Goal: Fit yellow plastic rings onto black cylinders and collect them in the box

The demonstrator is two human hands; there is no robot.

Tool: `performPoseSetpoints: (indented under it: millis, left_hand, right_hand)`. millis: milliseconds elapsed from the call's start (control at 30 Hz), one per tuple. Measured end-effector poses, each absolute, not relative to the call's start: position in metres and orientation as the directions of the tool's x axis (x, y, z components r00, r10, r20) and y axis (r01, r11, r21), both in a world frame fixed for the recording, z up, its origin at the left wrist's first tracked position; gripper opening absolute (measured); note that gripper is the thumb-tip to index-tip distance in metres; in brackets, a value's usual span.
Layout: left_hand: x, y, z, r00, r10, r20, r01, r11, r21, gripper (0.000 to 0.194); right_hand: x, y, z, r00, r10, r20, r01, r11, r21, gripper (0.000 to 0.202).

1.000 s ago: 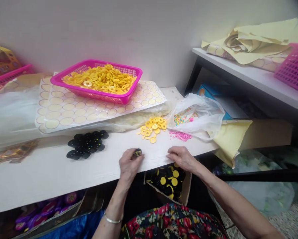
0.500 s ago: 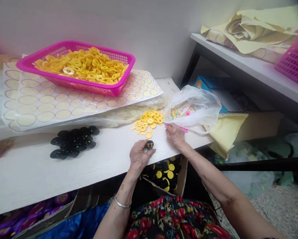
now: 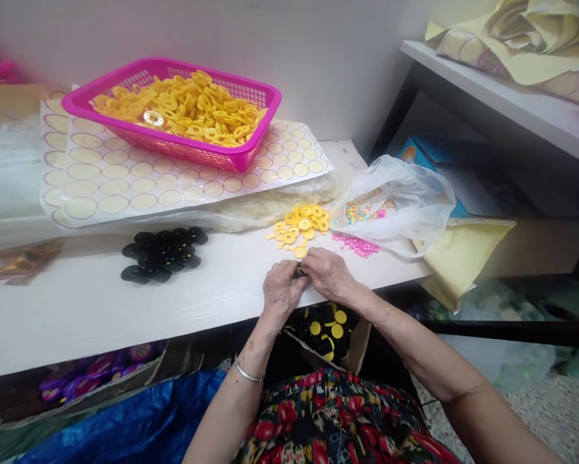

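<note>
Between thumb and fingers, my left hand (image 3: 280, 289) holds a small round black container (image 3: 299, 270) near the table's front edge. My right hand (image 3: 328, 274) is closed in a pinch at the container's top; whatever its fingertips hold is hidden. Just beyond both hands lies a loose pile of yellow plastic ring pieces with tabs (image 3: 303, 225). Small pink beads (image 3: 357, 245) are spread on the tabletop right of that pile. Behind them a clear plastic bag (image 3: 409, 216) lies open with multicoloured beads (image 3: 361, 211) inside.
A pink basket (image 3: 173, 143) full of yellow rings rests on sheets of round stickers (image 3: 125, 205). Black containers (image 3: 163, 254) cluster on the left of the white table (image 3: 221, 283). Below the edge sits a box of black and yellow pieces (image 3: 359, 345). A raised shelf (image 3: 502, 87) stands right.
My right hand has moved left from the pink beads to the black container in my left hand. The pink beads are now uncovered. The whole view has shifted slightly.
</note>
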State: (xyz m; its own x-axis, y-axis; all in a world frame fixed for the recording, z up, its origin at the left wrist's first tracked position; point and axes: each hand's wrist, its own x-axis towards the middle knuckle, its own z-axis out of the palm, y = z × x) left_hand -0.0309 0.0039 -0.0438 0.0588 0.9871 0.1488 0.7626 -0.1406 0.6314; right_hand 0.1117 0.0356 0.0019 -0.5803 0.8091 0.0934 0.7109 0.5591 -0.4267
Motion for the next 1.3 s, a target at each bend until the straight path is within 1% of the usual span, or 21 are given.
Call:
performPoseSetpoints:
  millis: [67,167,267,367,467,600,667,767,800,833,867,933,1000,1067,1200,1267,1300]
  left_hand:
    - [-0.031,0.004,-0.043,0.062,0.987,0.150,0.765,-0.144,0.628,0.015]
    - [-0.031,0.004,-0.043,0.061,0.986,0.156,0.775,-0.145,0.615,0.012]
    - [-0.030,0.004,-0.043,0.062,0.985,0.162,0.782,-0.149,0.605,0.009]
    - [-0.030,0.004,-0.042,0.050,0.986,0.157,0.779,-0.137,0.612,0.009]
    - [-0.030,0.004,-0.041,0.048,0.988,0.145,0.779,-0.128,0.614,0.009]
    - [-0.031,0.005,-0.042,0.060,0.986,0.158,0.768,-0.147,0.624,0.012]
    - [-0.031,0.005,-0.043,0.052,0.986,0.156,0.761,-0.140,0.633,0.013]
    - [-0.030,0.004,-0.045,0.042,0.986,0.160,0.750,-0.137,0.647,0.016]
    - [-0.030,0.004,-0.045,0.040,0.985,0.166,0.745,-0.140,0.652,0.017]
    - [-0.031,0.004,-0.046,0.035,0.984,0.173,0.739,-0.142,0.658,0.018]
    - [-0.031,0.004,-0.046,0.028,0.984,0.178,0.731,-0.142,0.667,0.020]
    - [-0.032,0.003,-0.047,0.009,0.984,0.181,0.709,-0.133,0.692,0.021]
    - [-0.034,0.002,-0.047,-0.007,0.984,0.178,0.682,-0.125,0.720,0.019]
    - [-0.035,0.001,-0.047,-0.008,0.985,0.171,0.657,-0.123,0.743,0.016]
    - [-0.036,0.001,-0.049,-0.016,0.988,0.151,0.624,-0.108,0.774,0.013]
    - [-0.039,0.001,-0.051,-0.017,0.990,0.143,0.601,-0.104,0.793,0.019]
    - [-0.041,0.001,-0.051,-0.021,0.990,0.141,0.578,-0.103,0.810,0.026]
  right_hand:
    - [0.110,0.037,0.003,-0.598,0.799,0.069,0.732,0.579,-0.358,0.022]
    - [0.108,0.038,0.005,-0.626,0.779,0.040,0.736,0.607,-0.299,0.020]
    - [0.105,0.038,0.006,-0.620,0.784,0.010,0.753,0.599,-0.272,0.017]
    - [0.101,0.037,0.004,-0.587,0.810,0.008,0.776,0.565,-0.280,0.016]
    - [0.101,0.037,0.001,-0.564,0.825,0.018,0.773,0.536,-0.338,0.019]
    - [0.104,0.038,0.000,-0.518,0.855,-0.014,0.779,0.465,-0.421,0.020]
    - [0.107,0.040,0.001,-0.522,0.853,-0.014,0.732,0.439,-0.521,0.019]
    - [0.113,0.046,-0.002,-0.516,0.856,0.038,0.568,0.375,-0.733,0.016]
    - [0.116,0.049,-0.005,-0.489,0.870,0.062,0.527,0.351,-0.774,0.014]
    - [0.118,0.053,-0.008,-0.453,0.888,0.085,0.510,0.336,-0.791,0.014]
    - [0.120,0.058,-0.012,-0.417,0.903,0.104,0.523,0.332,-0.785,0.013]
    - [0.122,0.067,-0.020,-0.404,0.906,0.125,0.590,0.362,-0.722,0.015]
    - [0.121,0.075,-0.025,-0.486,0.866,0.120,0.638,0.445,-0.628,0.019]
    - [0.117,0.080,-0.025,-0.588,0.802,0.103,0.646,0.542,-0.537,0.021]
    - [0.104,0.083,-0.021,-0.685,0.727,0.043,0.672,0.654,-0.347,0.016]
    - [0.101,0.084,-0.023,-0.695,0.718,0.036,0.685,0.676,-0.273,0.016]
    - [0.100,0.085,-0.024,-0.690,0.722,0.049,0.690,0.677,-0.254,0.016]
